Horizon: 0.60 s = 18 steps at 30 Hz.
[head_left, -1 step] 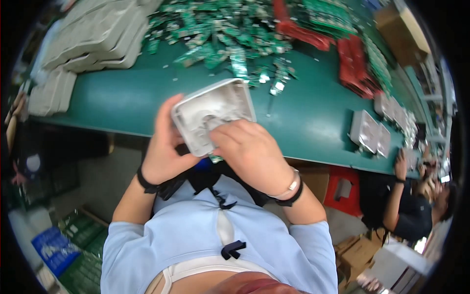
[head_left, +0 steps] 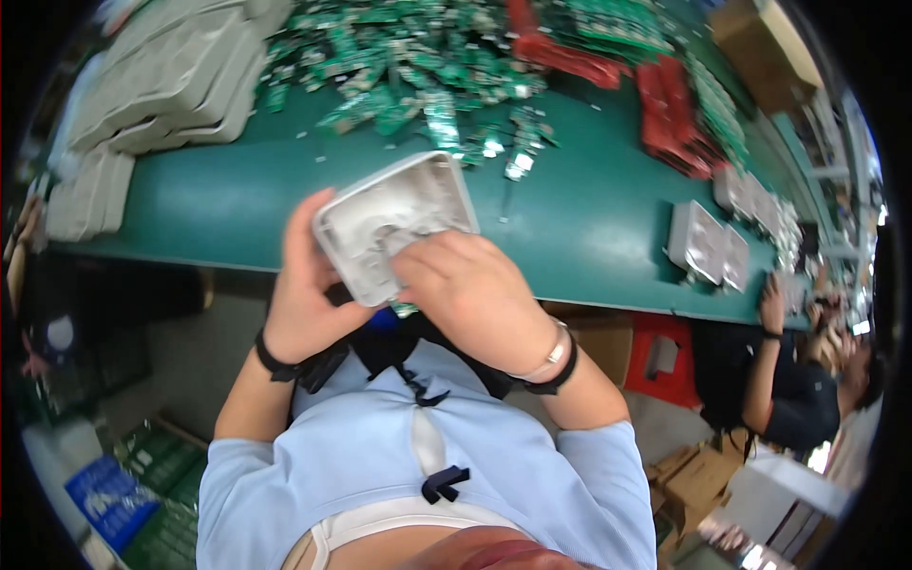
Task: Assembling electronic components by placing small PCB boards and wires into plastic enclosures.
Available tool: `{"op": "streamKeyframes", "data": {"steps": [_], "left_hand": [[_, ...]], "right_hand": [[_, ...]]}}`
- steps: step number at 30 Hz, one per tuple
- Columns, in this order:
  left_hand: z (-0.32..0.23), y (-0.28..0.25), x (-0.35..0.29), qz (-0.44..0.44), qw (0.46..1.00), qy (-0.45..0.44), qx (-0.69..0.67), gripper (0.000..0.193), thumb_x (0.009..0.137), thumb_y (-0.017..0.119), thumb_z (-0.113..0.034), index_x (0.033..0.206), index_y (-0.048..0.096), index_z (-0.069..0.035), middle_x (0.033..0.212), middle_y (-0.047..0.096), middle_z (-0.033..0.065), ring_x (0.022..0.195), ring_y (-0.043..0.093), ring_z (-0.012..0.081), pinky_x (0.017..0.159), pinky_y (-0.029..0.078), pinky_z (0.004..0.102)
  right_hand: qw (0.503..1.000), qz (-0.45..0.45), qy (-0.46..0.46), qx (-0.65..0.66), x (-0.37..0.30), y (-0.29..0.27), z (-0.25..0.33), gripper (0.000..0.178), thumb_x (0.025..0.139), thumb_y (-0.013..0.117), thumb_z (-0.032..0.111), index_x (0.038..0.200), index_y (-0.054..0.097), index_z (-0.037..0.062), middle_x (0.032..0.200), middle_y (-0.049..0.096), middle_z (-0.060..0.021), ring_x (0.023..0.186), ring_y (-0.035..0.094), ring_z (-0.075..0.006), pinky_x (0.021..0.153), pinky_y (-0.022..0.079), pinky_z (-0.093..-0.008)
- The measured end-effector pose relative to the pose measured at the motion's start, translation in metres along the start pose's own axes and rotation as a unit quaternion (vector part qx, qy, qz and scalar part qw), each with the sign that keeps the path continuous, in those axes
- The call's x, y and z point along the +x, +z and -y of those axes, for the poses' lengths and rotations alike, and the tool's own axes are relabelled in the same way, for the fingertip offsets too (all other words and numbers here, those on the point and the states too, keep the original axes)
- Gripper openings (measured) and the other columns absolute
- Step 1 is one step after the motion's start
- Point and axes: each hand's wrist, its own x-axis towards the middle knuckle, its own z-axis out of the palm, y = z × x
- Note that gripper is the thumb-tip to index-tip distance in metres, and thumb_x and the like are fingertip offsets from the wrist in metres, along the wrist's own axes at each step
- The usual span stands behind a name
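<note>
My left hand (head_left: 309, 294) grips the left edge of a white plastic housing (head_left: 389, 218), a shallow rectangular shell with its open side tilted up toward me. My right hand (head_left: 475, 299) lies over the shell's near right corner, with its fingers curled onto it. A sliver of green (head_left: 406, 309) shows under that hand; I cannot tell what it is. Both hands hold the shell just above the near edge of the green table (head_left: 237, 204). Each wrist wears a dark band.
A heap of small green circuit boards (head_left: 408, 66) covers the far side of the table. Grey moulded trays (head_left: 161, 76) are stacked at left and red trays (head_left: 665, 104) at right. More white housings (head_left: 708, 242) lie at right, near a seated co-worker (head_left: 788, 380). A blue crate (head_left: 100, 489) stands on the floor.
</note>
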Motion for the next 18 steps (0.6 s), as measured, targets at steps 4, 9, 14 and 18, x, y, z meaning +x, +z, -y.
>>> {"op": "streamKeyframes", "data": {"steps": [4,9,14,18], "left_hand": [[-0.010,0.009,0.002,0.003,1.000,0.011,-0.003,0.115,0.079,0.084,0.008,0.168,0.013,-0.012,0.158,0.043,0.0175,0.144,0.054,0.0288,0.114,0.053,0.0450],[-0.007,0.032,0.015,0.077,0.997,0.010,-0.004,0.116,0.079,0.083,0.008,0.168,0.012,-0.012,0.157,0.043,0.0172,0.142,0.056,0.0295,0.113,0.053,0.0451],[-0.005,0.084,0.045,0.146,0.988,-0.019,-0.050,0.115,0.080,0.081,0.008,0.168,0.009,-0.013,0.157,0.044,0.0175,0.139,0.059,0.0309,0.111,0.055,0.0455],[0.002,0.132,0.077,0.201,0.973,-0.051,-0.103,0.121,0.082,0.082,0.007,0.170,0.002,-0.012,0.157,0.044,0.0212,0.137,0.061,0.0320,0.110,0.056,0.0455]], "right_hand": [[0.998,0.013,-0.055,-0.036,-0.014,-0.008,-0.007,0.029,0.085,0.078,0.015,0.113,0.074,0.0082,0.108,0.073,-0.0023,0.102,0.069,-0.0222,0.085,0.054,-0.0378],[0.997,0.005,-0.066,-0.050,-0.038,-0.034,-0.011,0.026,0.084,0.076,0.013,0.109,0.074,0.0092,0.108,0.074,-0.0018,0.099,0.070,-0.0209,0.084,0.053,-0.0363],[0.994,-0.006,-0.036,-0.103,-0.080,-0.067,-0.022,0.023,0.083,0.075,0.012,0.105,0.075,0.0096,0.107,0.076,-0.0027,0.096,0.072,-0.0226,0.082,0.053,-0.0376],[0.985,-0.053,0.015,-0.166,-0.108,-0.095,-0.040,0.021,0.081,0.076,0.005,0.102,0.074,0.0082,0.103,0.076,-0.0052,0.095,0.072,-0.0270,0.081,0.053,-0.0402]]}}
